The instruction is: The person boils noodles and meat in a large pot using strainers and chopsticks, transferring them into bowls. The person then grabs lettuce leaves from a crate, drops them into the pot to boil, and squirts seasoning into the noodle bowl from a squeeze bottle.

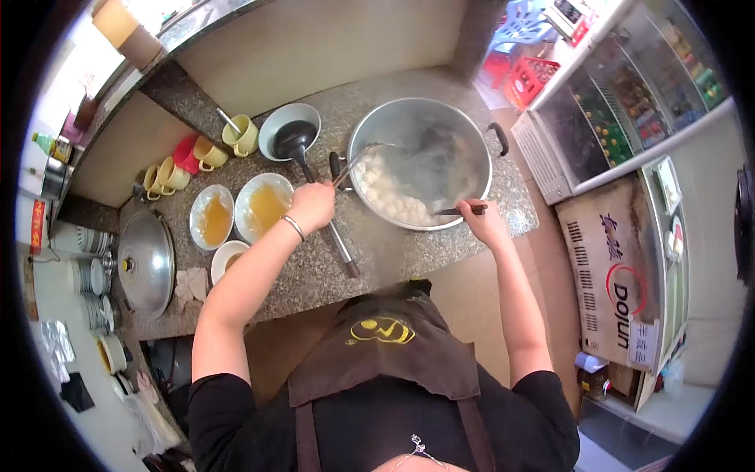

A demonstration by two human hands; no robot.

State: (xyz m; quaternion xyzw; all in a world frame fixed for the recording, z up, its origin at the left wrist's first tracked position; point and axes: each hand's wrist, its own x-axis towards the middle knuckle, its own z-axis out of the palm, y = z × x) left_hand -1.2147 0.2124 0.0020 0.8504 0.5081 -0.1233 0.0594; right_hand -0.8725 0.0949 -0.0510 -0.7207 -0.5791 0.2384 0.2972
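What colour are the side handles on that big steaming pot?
Black: the handles stand out against the silvery pot, best seen in the head view.

Steam blurs the inside of the pot (pixel 418 102), and its pale pieces (pixel 397 197) run together too much to count. The far end of the thin tool (pixel 344 171) from the left grip (pixel 313 206) is lost in that haze, and the lower end of the dark tool (pixel 450 212) under the right grip (pixel 485 220) is indistinct. The left grip covers the middle of the ladle's (pixel 295 140) handle. The left forearm (pixel 250 275) hides part of a small bowl (pixel 221 258) on the tabletop (pixel 401 263). Items in the glass-fronted cabinet (pixel 543 157) are too small to identify. A black round object (pixel 744 224) is cut off at the right edge.
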